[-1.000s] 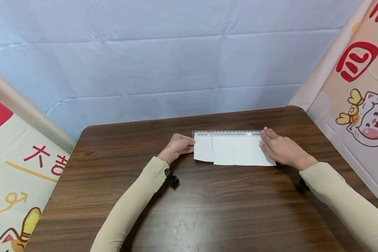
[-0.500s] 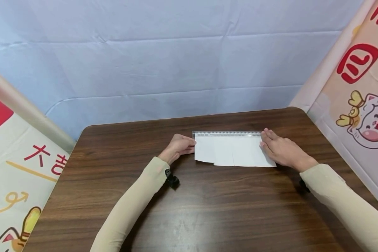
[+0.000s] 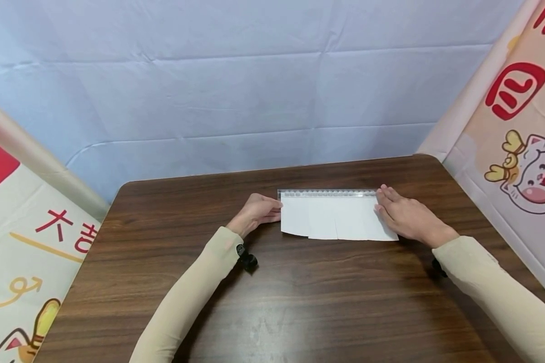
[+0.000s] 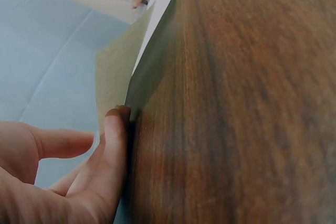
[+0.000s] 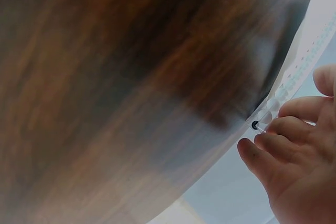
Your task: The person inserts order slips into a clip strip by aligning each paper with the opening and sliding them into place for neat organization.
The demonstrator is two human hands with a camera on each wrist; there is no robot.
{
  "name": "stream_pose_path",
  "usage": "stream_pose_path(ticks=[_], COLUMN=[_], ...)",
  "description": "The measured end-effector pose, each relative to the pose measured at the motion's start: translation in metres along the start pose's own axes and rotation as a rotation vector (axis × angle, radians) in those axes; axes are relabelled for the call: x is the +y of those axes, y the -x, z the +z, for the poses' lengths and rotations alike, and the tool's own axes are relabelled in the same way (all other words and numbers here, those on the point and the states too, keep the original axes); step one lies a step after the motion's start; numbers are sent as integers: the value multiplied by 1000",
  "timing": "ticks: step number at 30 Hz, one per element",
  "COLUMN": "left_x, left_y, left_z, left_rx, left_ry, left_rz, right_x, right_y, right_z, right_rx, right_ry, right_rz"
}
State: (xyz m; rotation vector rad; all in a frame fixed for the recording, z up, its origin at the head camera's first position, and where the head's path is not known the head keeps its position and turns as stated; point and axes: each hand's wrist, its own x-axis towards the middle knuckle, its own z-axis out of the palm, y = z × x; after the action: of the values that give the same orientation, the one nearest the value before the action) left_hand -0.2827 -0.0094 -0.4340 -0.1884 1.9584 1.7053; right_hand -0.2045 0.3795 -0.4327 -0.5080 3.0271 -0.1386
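Observation:
A white sheet of paper [image 3: 322, 217] lies near the table's far side, with slits running up from its uneven front edge. Along its back edge lies a clear plastic ruler [image 3: 327, 193]; the right wrist view shows small round cut-outs in the ruler [image 5: 273, 103]. My left hand [image 3: 256, 212] pinches the paper's left edge between thumb and fingers. Seen from the left wrist, that side of the paper [image 4: 118, 69] stands a little off the table. At the opposite end, my right hand [image 3: 406, 214] presses down with straight fingers over the ruler and the paper's right edge.
The brown wood-grain table [image 3: 300, 302] has rounded far corners. Behind it hangs a pale blue cloth [image 3: 254, 101]. Printed cartoon banners stand at the left [image 3: 50, 252] and right [image 3: 518, 151]. Each wrist carries a black camera mount, such as the left mount [image 3: 247, 258].
The gap beside the leftmost strip of paper has closed, and that strip now sits almost level with its neighbour. Both hands stay nearly still.

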Motion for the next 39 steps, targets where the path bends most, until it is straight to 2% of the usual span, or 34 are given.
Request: stream_pose_path(ticks=[14,31,39], left_x=[-2,-9,-10], left_y=[14,36,47], left_z=[-22,-43,-58], left_rx=[-27,-13,2], left_ry=[84,14,2], left_rz=[-21,54,114], right_x=[-5,-6,0], right_y=[-3,-11,-10], right_z=[0,0,-3], right_rx=[1,8,69], right_ry=[-17,-3,31], right_rz=[-7,-42,-42])
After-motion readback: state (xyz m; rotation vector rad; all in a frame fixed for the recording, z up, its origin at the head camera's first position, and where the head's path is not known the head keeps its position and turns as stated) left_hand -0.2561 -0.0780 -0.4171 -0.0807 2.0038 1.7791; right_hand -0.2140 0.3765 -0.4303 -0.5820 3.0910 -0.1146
